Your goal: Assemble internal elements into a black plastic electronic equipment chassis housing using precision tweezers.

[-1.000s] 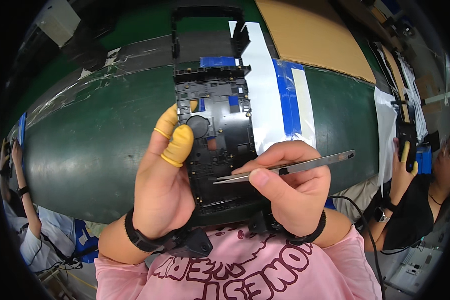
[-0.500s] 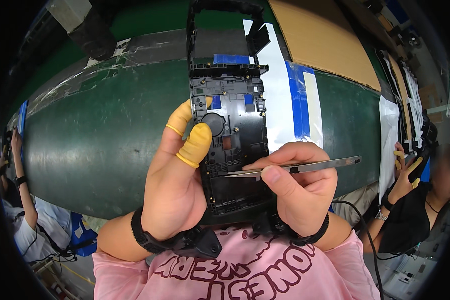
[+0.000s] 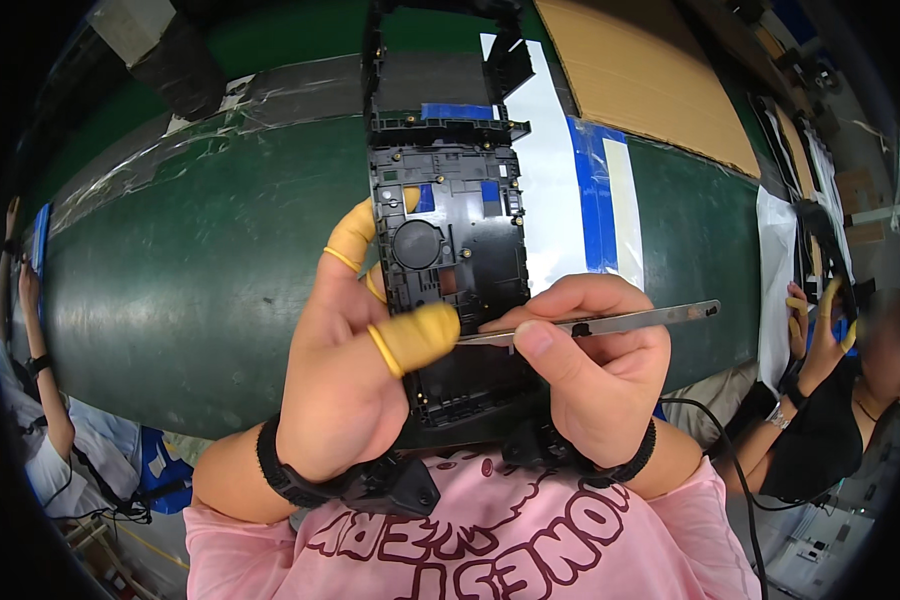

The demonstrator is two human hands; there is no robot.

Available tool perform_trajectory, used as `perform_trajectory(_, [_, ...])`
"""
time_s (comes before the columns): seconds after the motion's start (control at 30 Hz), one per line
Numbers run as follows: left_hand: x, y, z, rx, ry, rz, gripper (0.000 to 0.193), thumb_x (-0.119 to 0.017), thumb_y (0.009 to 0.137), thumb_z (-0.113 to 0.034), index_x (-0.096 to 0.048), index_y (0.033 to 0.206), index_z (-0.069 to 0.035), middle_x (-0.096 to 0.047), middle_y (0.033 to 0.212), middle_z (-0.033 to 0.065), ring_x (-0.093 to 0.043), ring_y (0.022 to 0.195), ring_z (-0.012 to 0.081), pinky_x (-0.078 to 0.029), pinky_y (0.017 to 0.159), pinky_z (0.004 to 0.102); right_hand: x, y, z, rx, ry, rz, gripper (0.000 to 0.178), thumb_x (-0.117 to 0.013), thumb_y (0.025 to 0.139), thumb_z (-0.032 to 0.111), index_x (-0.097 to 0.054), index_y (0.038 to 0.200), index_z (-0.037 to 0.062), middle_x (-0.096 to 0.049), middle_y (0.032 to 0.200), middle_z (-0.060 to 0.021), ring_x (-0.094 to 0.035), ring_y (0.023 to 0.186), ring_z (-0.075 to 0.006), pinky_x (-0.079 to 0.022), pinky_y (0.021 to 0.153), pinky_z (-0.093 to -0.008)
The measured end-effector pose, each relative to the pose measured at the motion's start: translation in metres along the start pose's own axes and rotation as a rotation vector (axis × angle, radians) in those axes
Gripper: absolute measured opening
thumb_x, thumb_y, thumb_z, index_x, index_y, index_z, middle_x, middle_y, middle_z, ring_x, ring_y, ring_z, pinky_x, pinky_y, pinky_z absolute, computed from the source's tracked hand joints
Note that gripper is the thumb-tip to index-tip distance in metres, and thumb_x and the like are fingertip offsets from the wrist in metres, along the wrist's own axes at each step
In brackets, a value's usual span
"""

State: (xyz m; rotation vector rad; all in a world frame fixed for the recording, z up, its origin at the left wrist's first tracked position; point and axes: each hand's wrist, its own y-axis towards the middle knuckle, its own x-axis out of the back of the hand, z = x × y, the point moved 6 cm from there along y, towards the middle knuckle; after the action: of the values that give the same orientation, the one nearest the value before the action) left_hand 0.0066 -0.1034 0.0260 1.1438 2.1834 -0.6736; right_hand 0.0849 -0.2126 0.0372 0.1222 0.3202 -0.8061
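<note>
A long black plastic housing frame (image 3: 491, 257) with small brass-coloured inserts stands out in front of me, its open bracket end farthest away. My left hand (image 3: 338, 375) grips it along the left edge. Yellow finger cots cover fingers and the thumb, and that thumb lies across the lower part of the frame. Metal tweezers (image 3: 650, 318) are pinched in my right hand (image 3: 610, 380), over the frame's lower right side. Their tips point left and end at the left thumb, which hides them. Whether anything is between the tips I cannot tell.
The green work table (image 3: 200, 260) spreads behind the frame. White sheets with blue tape (image 3: 597, 200) lie to the right, near a cardboard sheet (image 3: 650, 80). One person works at the far left; another at the right holds a black part (image 3: 825, 240).
My left thumb has moved down and right from the round area of the frame to the tweezer tips. The frame has shifted slightly left and away.
</note>
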Motion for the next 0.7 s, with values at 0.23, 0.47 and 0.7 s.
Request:
perform_trajectory(0.23, [-0.002, -0.003, -0.003, -0.028, 0.175, 0.078, 0.078, -0.045, 0.062, 0.015, -0.013, 0.13, -0.006, -0.038, 0.116, 0.0112, -0.042, 0.104, 0.0183, -0.036, 0.087, 0.0298, 0.018, -0.002, 0.008, 0.015, 0.163, -0.047, 0.012, -0.056, 0.074, -0.003, -0.052, 0.084, -0.0043, -0.058, 0.076, -0.0102, -0.056, 0.067, -0.0103, -0.043, 0.057, -0.0185])
perform_trajectory(0.47, [-0.007, -0.005, -0.013, -0.185, 0.039, 0.01, 0.081, -0.059, 0.062, 0.008, -0.018, 0.129, -0.008, -0.038, 0.119, 0.0108, -0.04, 0.108, 0.0221, -0.034, 0.091, 0.035, 0.088, -0.025, 0.009, 0.057, -0.163, -0.37, 0.016, -0.059, 0.071, -0.002, -0.053, 0.085, -0.0019, -0.059, 0.07, -0.0061, -0.048, 0.054, -0.0045, -0.035, 0.047, -0.0149])
perform_trajectory(0.7, [0.009, 0.001, -0.01, -0.031, -0.008, -0.102, 0.045, -0.047, 0.082, -0.021, -0.032, 0.122, -0.006, -0.046, 0.109, 0.0093, -0.05, 0.091, 0.0166, -0.044, 0.078, 0.0313, 0.096, -0.029, -0.005, -0.08, -0.227, -0.336, 0.018, -0.06, 0.071, 0.0, -0.053, 0.087, -0.0026, -0.059, 0.07, -0.0064, -0.049, 0.054, -0.0034, -0.035, 0.046, -0.0143])
